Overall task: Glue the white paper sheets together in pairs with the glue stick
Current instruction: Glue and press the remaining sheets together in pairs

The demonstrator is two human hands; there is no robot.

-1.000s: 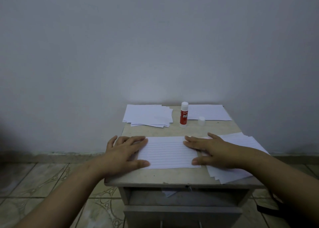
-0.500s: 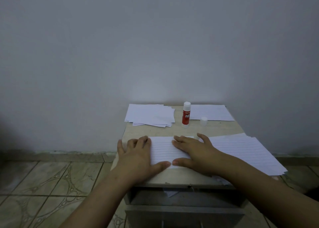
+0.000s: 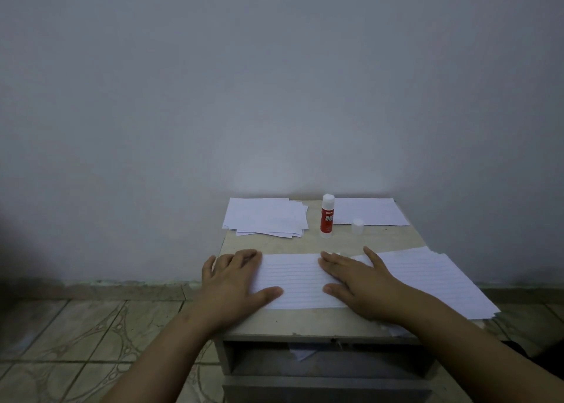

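Note:
A lined white sheet (image 3: 294, 280) lies flat at the front of the small table (image 3: 311, 241). My left hand (image 3: 235, 283) presses its left end with flat fingers. My right hand (image 3: 357, 280) presses the sheet's right part, fingers spread and straight. A red and white glue stick (image 3: 327, 216) stands upright at the back, uncapped, with its cap (image 3: 357, 226) beside it to the right. A stack of lined sheets (image 3: 433, 283) lies at the front right, overhanging the table's edge.
A loose pile of white sheets (image 3: 265, 216) sits at the back left, and a single sheet (image 3: 370, 211) at the back right. The table stands against a grey wall. Below its top is an open shelf (image 3: 320, 360). Tiled floor (image 3: 76, 341) spreads to the left.
Both hands slid left across the front sheet from a second ago, the right from its right end toward its middle; since half a second ago they have spread slightly apart.

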